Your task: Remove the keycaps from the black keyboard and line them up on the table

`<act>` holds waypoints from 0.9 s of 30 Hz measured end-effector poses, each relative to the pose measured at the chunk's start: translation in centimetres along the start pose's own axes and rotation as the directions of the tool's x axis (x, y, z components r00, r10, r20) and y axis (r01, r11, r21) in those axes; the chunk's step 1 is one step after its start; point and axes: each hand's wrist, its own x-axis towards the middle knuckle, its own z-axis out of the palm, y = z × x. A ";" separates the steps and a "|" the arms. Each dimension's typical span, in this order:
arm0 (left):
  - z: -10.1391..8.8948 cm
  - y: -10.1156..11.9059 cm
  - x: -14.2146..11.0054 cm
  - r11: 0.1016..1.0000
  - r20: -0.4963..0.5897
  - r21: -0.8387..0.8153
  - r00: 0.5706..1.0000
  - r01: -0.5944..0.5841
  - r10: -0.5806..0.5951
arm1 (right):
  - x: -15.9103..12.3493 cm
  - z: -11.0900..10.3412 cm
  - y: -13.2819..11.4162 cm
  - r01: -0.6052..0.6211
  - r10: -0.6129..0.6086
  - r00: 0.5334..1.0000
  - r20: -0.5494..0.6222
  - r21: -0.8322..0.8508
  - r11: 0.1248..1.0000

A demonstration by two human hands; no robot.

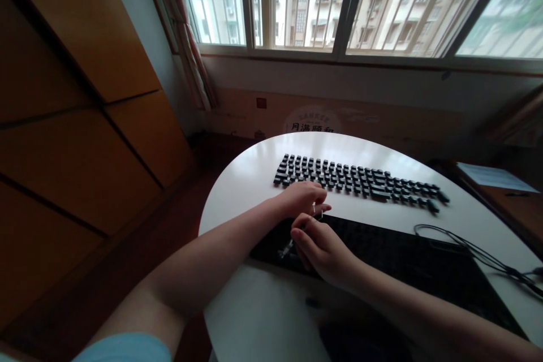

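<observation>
My right hand [320, 246] is closed around a wire keycap puller. Its clear handle [286, 249] sticks out below the fingers, and thin wire prongs [321, 214] show above them. Just beyond the prongs, my left hand [303, 198] has its fingers curled in close to the wire tips; whatever it may pinch is hidden. Both hands are over the left end of a black keyboard base [382, 243], whose surface is too dark to make out clearly. Behind it, loose black keycaps [356, 178] stand in rows laid out like a keyboard.
The white round-edged table [237, 181] carries everything. Black cables [479, 254] loop at the right. Further right, a brown surface [487, 192] holds a paper sheet [496, 175]. Wooden cabinets [85, 153] stand left, and barred windows [297, 5] lie behind.
</observation>
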 end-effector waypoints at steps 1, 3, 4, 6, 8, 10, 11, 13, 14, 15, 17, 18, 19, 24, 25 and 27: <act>0.0 0.0 0.0 1.000 -0.006 -0.003 1.000 -0.004 0.004 | 0.0 0.0 0.0 -0.005 0.005 1.000 0.012 -0.010 1.000; 0.1 -0.1 0.0 1.000 -0.011 -0.012 1.000 -0.012 0.012 | 0.0 0.0 -0.2 -0.013 0.013 0.999 0.031 -0.026 1.000; 0.2 -0.1 -0.1 1.000 -0.008 -0.018 1.000 -0.018 0.018 | 0.0 0.0 -0.3 -0.013 0.014 0.999 0.040 -0.037 0.999; 0.3 -0.3 -0.1 0.999 0.001 -0.033 0.999 -0.033 0.033 | 0.0 -0.1 -0.7 -0.010 0.016 0.998 0.063 -0.087 0.996; 0.4 -0.3 0.0 0.998 0.005 -0.046 0.999 -0.046 0.046 | 0.0 -0.2 -1.1 0.007 0.007 0.997 0.083 -0.166 0.986; 0.3 -0.3 0.0 0.997 0.005 -0.056 0.999 -0.050 0.051 | -0.1 -0.2 -1.5 0.052 -0.027 0.995 0.099 -0.258 0.965; 0.2 -0.2 0.0 0.997 0.004 -0.060 0.999 -0.048 0.048 | -0.2 -0.2 -1.6 0.087 -0.056 0.992 0.110 -0.302 0.949; 0.1 0.0 0.0 0.997 0.006 -0.064 0.999 -0.041 0.041 | -0.4 0.0 -1.8 0.175 -0.125 0.980 0.154 -0.380 0.908; 0.0 0.0 0.0 0.997 0.010 -0.065 0.999 -0.037 0.038 | -0.5 0.1 -1.9 0.218 -0.157 0.971 0.177 -0.410 0.885; 0.0 0.1 0.0 0.997 0.015 -0.066 0.999 -0.034 0.035 | -0.6 0.2 -1.9 0.253 -0.184 0.963 0.197 -0.431 0.866; -0.2 0.2 0.0 0.997 0.024 -0.065 0.999 -0.031 0.033 | -0.7 0.3 -2.0 0.294 -0.219 0.952 0.212 -0.452 0.842; -0.2 0.2 0.0 0.998 0.028 -0.063 0.999 -0.029 0.031 | -0.7 0.4 -1.9 0.302 -0.229 0.951 0.209 -0.458 0.836; -0.2 0.2 0.0 0.998 0.029 -0.059 0.999 -0.027 0.028 | -0.7 0.4 -1.9 0.306 -0.235 0.950 0.205 -0.462 0.833; 0.0 0.1 -0.1 0.998 0.007 -0.047 0.999 -0.040 0.040 | -0.8 0.5 -1.9 0.342 -0.266 0.938 0.221 -0.480 0.808; 0.1 0.1 -0.1 0.998 0.002 -0.044 0.999 -0.042 0.042 | -0.8 0.6 -2.0 0.351 -0.274 0.935 0.225 -0.481 0.803; 0.2 0.0 -0.1 0.998 0.000 -0.038 0.999 -0.039 0.039 | -0.9 0.6 -2.1 0.368 -0.288 0.929 0.234 -0.482 0.795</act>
